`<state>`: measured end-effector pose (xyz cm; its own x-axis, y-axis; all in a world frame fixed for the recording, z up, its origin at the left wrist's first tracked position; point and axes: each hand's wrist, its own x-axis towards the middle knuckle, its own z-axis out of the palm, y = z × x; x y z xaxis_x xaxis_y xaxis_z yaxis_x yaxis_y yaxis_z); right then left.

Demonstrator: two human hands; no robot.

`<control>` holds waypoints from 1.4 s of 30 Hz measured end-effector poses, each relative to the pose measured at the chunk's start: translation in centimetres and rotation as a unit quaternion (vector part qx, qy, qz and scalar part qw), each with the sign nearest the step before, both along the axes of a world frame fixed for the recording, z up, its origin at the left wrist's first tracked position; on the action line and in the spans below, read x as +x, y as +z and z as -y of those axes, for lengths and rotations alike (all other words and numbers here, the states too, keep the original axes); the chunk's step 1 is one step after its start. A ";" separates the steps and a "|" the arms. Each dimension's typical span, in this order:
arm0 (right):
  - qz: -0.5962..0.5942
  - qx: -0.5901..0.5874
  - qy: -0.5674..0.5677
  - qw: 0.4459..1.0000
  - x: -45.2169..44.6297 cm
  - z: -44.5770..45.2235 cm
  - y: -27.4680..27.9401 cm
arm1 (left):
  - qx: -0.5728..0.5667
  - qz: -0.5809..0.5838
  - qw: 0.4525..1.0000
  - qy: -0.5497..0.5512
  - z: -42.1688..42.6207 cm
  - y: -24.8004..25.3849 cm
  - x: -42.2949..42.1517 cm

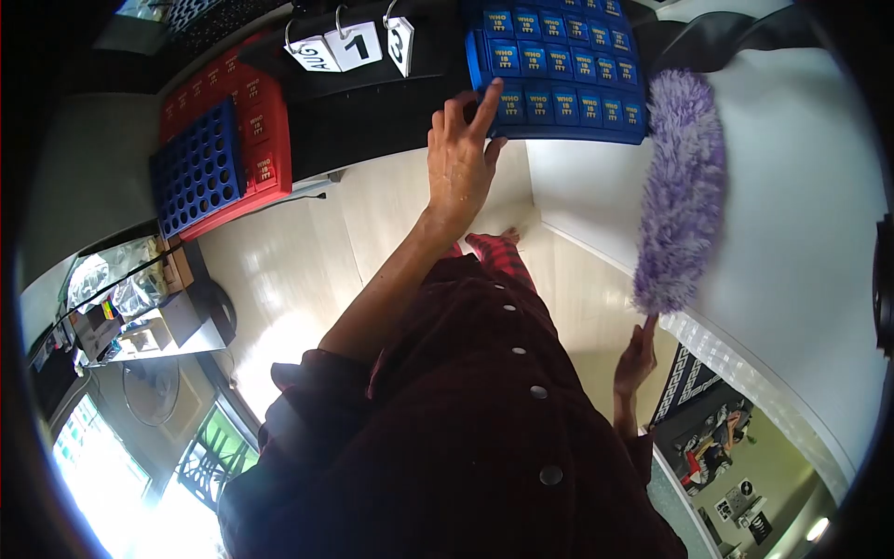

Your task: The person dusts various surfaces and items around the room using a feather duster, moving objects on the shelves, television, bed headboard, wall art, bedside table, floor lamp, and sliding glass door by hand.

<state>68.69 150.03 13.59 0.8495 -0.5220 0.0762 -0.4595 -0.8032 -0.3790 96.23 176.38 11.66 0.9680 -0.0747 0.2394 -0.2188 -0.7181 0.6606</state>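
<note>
Purple duster point(683, 186), handle point(651, 321) barely visible

Date cards point(355, 47) hang on rings point(338, 19)

White light glares through the near left windows point(98, 456) and onto the floor point(270, 359); the edges look bent and black.

Two "WHO IS IT?" game boards point(575, 130), one perforated grid point(207, 174), three flip-calendar cards point(353, 47) and one fluffy duster point(684, 186) are present.
</note>
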 end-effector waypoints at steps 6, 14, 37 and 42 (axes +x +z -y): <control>-0.152 0.079 -0.080 0.982 3.5 -1.6 1.6 | 0.090 0.062 0.994 -0.013 -0.1 -0.6 -0.1; -0.031 0.033 0.064 0.997 -3.7 3.2 -1.4 | 0.116 0.082 0.990 0.026 0.9 -0.5 -0.4; -0.062 0.022 0.294 0.954 -4.5 5.7 2.0 | 0.198 0.165 0.949 -0.182 -16.0 10.4 10.9; -0.094 -0.041 0.344 0.934 1.8 -4.4 2.5 | 0.218 0.249 0.920 -0.210 -16.2 9.6 11.9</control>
<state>70.47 154.38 16.04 0.9841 0.1521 -0.0921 0.1226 -0.9557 -0.2676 108.17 192.63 21.25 0.6102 -0.6119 0.5033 -0.7352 -0.6740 0.0719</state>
